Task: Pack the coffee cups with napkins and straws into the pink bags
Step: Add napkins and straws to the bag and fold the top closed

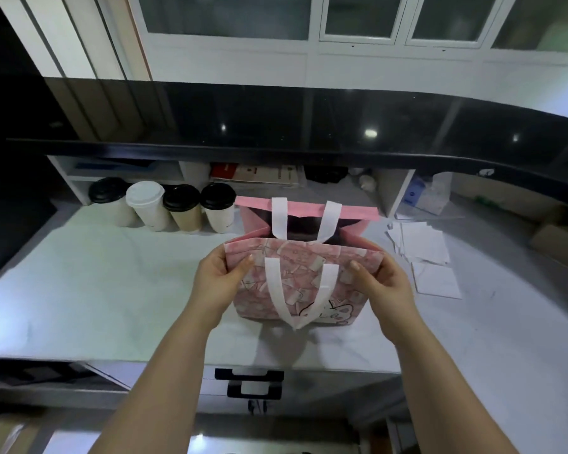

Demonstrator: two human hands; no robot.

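Observation:
A pink patterned bag (295, 283) with white handles stands on the white counter (95, 283) in the middle. My left hand (217, 280) pinches the left end of its near top edge and my right hand (381, 283) pinches the right end. The mouth of the bag gapes open toward the back, its inside dark. Several lidded coffee cups (164, 208) stand in a row at the back left, one with a white lid, the others with black lids. White napkins (423, 253) lie spread on the counter to the right. I see no straws.
A raised black ledge (309, 126) runs across above the counter. Cubbies under it hold boxes and papers (259, 173). A white divider panel (394, 191) stands behind the bag at right. Drawer handles (250, 375) sit below the counter's front edge.

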